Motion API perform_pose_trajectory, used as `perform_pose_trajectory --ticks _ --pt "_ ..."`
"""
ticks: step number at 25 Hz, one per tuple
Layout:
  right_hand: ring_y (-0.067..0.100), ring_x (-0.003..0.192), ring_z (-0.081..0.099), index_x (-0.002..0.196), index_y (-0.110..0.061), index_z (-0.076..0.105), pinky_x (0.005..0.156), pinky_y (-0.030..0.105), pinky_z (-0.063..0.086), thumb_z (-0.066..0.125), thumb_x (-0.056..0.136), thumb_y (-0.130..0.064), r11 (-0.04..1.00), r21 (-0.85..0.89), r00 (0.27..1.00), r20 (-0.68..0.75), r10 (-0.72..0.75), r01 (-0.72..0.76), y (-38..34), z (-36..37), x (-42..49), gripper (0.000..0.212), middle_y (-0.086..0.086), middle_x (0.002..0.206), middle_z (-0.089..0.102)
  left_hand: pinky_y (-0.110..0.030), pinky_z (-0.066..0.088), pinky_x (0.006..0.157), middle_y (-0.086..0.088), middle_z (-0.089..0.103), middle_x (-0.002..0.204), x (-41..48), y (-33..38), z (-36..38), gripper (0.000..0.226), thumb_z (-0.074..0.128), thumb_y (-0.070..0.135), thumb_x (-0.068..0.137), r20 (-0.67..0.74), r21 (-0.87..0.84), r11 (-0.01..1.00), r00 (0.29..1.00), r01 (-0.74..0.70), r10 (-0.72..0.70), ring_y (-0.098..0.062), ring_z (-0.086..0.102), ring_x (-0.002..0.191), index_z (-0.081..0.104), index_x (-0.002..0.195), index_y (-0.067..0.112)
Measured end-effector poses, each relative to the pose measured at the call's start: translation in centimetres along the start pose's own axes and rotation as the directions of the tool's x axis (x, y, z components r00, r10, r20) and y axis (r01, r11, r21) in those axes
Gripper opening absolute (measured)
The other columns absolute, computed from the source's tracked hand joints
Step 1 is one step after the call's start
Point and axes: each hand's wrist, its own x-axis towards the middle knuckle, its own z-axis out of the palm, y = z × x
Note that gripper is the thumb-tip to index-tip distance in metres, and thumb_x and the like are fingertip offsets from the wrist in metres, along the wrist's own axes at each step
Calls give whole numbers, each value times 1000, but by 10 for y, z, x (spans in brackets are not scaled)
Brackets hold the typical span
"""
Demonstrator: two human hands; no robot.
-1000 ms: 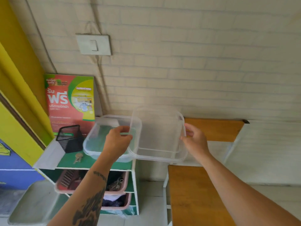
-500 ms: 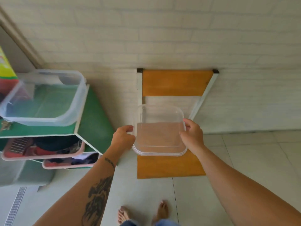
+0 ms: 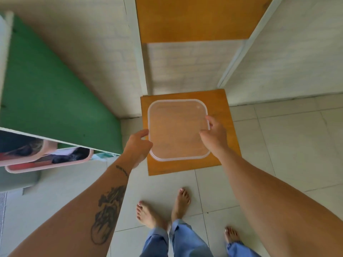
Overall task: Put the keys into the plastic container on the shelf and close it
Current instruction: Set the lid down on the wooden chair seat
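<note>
A clear square plastic lid [image 3: 177,129] lies flat over the orange wooden seat [image 3: 185,167] of a chair. My left hand [image 3: 136,148] touches its left edge with the fingertips. My right hand [image 3: 215,135] pinches its right edge between thumb and fingers. The open plastic container and the keys are out of view, up on the green shelf unit [image 3: 52,93] to the left.
The chair's orange backrest [image 3: 193,17] and white frame [image 3: 241,51] stand against the white brick wall. Pink baskets [image 3: 48,160] with dark items fill the lower shelves at left. Bare feet [image 3: 163,208] stand on the pale tiled floor just before the chair.
The view has swung down and right, away from the shelf. Both hands carried the lid from beside the container down onto the chair seat.
</note>
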Motion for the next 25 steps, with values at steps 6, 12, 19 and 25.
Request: perform_pose_trajectory --ticks 6,12,19,25 --pt "21 117 56 136 -32 52 77 29 49 63 83 -5 999 5 999 -3 42 -42 32 26 45 61 -5 131 59 -19 48 50 16 62 90 56 -14 29 59 56 -6 81 29 8 999 999 34 -34 -9 62 72 59 132 23" --pt "12 95 60 122 -35 56 63 20 45 62 81 0 1000 -8 998 66 3 -3 46 30 53 54 -19 99 59 -11 39 33 3 57 114 68 -25 47 62 56 -4 87 9 -7 997 997 82 -82 -6 56 63 48 142 23" --pt "19 121 56 139 -21 51 83 30 53 63 85 -5 1000 -5 997 79 -11 11 38 17 40 58 -3 129 60 -20 45 54 2 60 128 54 -13 39 52 49 5 87 -56 30 1000 998 10 -9 -9 60 80 54 137 19" --pt "10 112 60 132 -24 58 88 32 55 68 88 -13 984 65 975 137 -176 168 -35 -23 -18 46 -6 125 62 -39 59 80 3 72 94 -24 34 -12 39 47 4 81 -120 -90 989 987 -120 109 -19 69 84 67 111 19"
